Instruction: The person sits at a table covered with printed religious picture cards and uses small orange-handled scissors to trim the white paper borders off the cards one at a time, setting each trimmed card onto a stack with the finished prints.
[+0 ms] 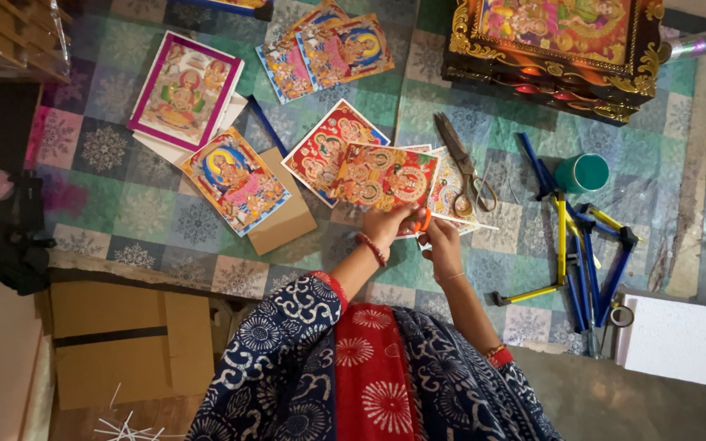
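The left hand [387, 222] gripped a red printed picture [386, 175] by its near edge; the right hand [443, 245] closed its fingers on orange-handled scissors [423, 220] touching it.

Just beyond our fingers [418, 222] prints [386, 175] overlap; metal scissors [463, 163] lie right of them, clamps [582, 245] farther right. Bare mat [124, 204] opens well left of the fingers.
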